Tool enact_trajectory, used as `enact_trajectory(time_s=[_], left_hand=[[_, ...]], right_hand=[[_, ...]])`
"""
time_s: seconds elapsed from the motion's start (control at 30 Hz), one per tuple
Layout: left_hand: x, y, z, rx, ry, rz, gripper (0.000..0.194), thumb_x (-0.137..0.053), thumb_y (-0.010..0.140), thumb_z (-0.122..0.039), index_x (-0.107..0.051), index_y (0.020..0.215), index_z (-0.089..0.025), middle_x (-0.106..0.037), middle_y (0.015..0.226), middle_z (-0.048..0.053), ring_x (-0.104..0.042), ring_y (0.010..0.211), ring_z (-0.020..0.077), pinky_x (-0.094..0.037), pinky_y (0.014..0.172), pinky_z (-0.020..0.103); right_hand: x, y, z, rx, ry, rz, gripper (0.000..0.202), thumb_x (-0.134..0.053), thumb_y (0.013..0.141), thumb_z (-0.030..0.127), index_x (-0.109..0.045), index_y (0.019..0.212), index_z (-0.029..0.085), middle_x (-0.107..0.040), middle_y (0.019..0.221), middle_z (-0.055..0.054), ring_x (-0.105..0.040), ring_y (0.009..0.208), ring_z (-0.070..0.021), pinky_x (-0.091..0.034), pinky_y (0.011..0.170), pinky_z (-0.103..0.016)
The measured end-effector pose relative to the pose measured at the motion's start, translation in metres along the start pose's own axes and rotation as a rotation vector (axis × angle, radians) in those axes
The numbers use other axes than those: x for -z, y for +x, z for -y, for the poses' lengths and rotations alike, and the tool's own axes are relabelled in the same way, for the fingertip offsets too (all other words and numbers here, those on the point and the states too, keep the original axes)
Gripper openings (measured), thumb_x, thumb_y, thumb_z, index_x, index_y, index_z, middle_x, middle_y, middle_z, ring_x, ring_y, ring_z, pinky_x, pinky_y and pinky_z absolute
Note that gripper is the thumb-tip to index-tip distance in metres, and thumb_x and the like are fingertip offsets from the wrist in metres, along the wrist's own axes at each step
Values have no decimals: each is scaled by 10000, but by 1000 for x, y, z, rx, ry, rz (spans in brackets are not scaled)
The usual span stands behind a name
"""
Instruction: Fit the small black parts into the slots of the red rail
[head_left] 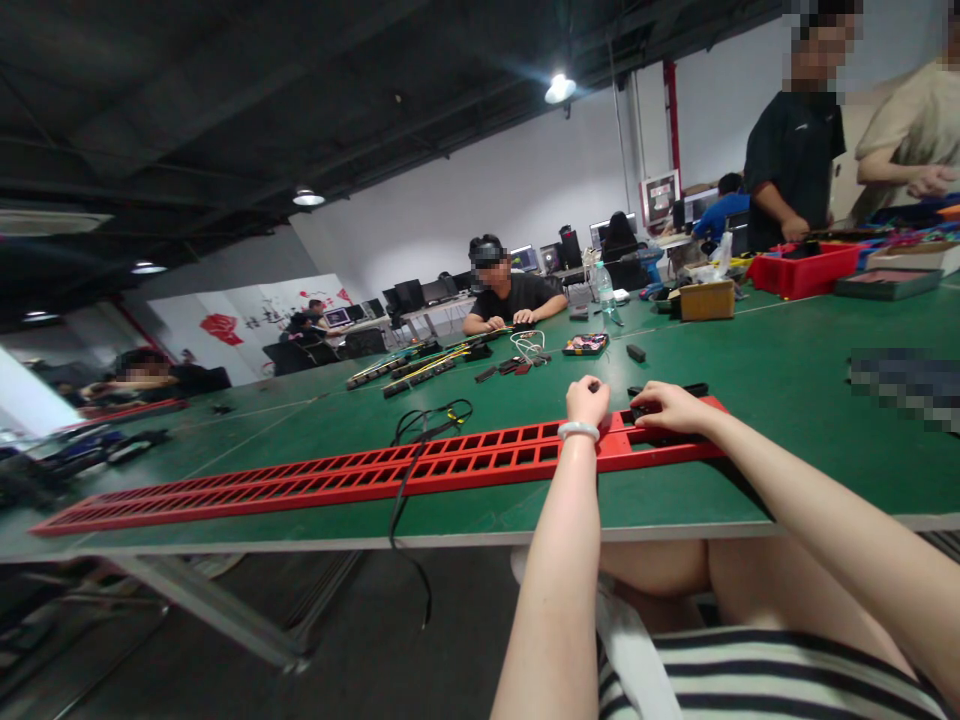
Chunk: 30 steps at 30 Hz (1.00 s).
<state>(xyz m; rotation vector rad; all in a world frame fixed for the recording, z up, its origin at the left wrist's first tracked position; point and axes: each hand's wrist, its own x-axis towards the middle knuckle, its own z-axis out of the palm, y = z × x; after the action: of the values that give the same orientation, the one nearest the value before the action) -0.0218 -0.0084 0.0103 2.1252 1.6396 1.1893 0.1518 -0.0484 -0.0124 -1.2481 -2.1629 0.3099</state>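
A long red slotted frame (315, 474) lies across the near side of the green table. Above its right part is my left hand (587, 402), a pale bangle at the wrist. Its fingers are closed around a small black piece (594, 387), mostly hidden by them. My right hand (670, 408) is bent over the frame's right end, with thumb and fingers pinched on a dark part there, whose kind I cannot make out. Another black part (699, 389) shows just behind that hand. A black strap (409, 470) crosses the frame's middle and hangs over the table edge.
Bundles of yellow and green wires (435, 368), a patterned box (586, 344), a black block (636, 353) and a water bottle (604, 288) stand farther back. A red bin (806, 272) is at right. Across the table a co-worker (517, 295) sits working; others stand at right.
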Motion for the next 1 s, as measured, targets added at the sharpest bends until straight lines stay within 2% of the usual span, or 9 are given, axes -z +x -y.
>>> enact_trajectory(time_s=[0.5, 1.0], left_hand=[[0, 0, 2, 3, 2, 6, 159, -494, 689, -254, -618, 756, -181, -607, 776, 49, -519, 713, 140, -398, 695, 243], [-1, 1, 4, -6, 9, -1, 156, -495, 686, -255, -620, 748, -185, -604, 769, 41, -516, 717, 140, -395, 699, 244]], right_hand=[[7, -1, 9, 44, 6, 57, 311, -554, 695, 351, -654, 928, 170, -609, 888, -70, -549, 861, -207, -424, 756, -277], [5, -1, 7, 46, -11, 47, 324, -562, 686, 346, -657, 930, 155, -608, 899, -87, -552, 829, -201, -424, 750, -276]])
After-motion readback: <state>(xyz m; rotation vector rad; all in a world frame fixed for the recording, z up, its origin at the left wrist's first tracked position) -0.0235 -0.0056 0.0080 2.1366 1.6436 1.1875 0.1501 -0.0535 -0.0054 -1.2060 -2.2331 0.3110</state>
